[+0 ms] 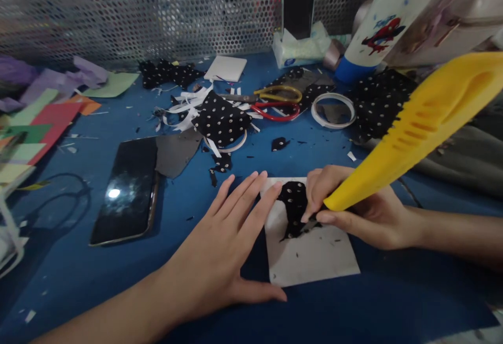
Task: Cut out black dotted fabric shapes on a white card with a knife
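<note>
My right hand is closed around a yellow craft knife, whose big handle slants up to the right. Its blade tip points down at a black polka-dot fabric piece lying on a white square card. Part of that fabric is hidden behind my right fingers. Flat on the left side, my left hand has its fingers stretched out. The index fingertip rests at the card's upper left, near the fabric, and the thumb lies by the card's lower left edge. Small black scraps are scattered over the card.
A phone lies at left beside coloured papers. Farther back are scissors, a tape roll, dotted fabric scraps and a white bottle with a blue base. A perforated metal panel closes off the back.
</note>
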Motion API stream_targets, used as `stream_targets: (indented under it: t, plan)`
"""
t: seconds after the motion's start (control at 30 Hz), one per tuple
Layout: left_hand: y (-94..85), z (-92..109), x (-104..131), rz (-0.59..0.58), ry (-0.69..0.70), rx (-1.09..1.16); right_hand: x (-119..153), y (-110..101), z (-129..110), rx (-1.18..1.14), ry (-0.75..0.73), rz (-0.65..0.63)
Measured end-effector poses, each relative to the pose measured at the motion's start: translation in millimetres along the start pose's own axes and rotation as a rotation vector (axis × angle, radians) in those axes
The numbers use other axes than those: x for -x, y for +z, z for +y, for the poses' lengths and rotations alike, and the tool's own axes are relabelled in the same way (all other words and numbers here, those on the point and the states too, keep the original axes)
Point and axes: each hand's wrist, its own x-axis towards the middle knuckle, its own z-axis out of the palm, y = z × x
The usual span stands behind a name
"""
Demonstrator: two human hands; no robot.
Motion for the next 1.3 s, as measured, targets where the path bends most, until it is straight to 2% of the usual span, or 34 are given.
stream_targets:
  t: [0.3,0.47,0.6,0.7,0.93,1.17,1.23,1.3]
  plan:
    - [-0.9,0.0,-1.6,-0.004,0.008,-0.013,-0.6,-1.2,-0.8,0.106,-0.081,-0.042]
    - [-0.8,0.7,-1.4,-0.013,0.017,-0.025,-3.2,-2.1,-6.6,0.268,-0.131,-0.103]
    - [0.2,0.7,-1.3,-0.006,0.007,-0.019,-9.4,0.7,-8.7,0.297,-0.237,-0.183]
    - [0.2,0.6,-1.7,-0.005,0.009,-0.01,-10.5,2.6,-6.6,0.318,-0.237,-0.215]
    - [-0.5,-0.4,-0.2,-0.024,0.002,-0.031,-1.3,1.2,-2.3,0.124,-0.041,-0.045]
    - [0.3,0.0,-0.7,-0.028,-0.002,-0.056,-0.8,-0.2,-1.8,-0.021,-0.083,0.108]
    - [0.4,0.2,-0.3,-0.024,0.0,-0.06,0.2,-0.9,-0.3,-0.018,-0.051,0.162]
    - [0.9,0.0,0.5,-0.024,0.002,-0.062,1.4,-1.2,0.8,0.015,-0.012,0.16]
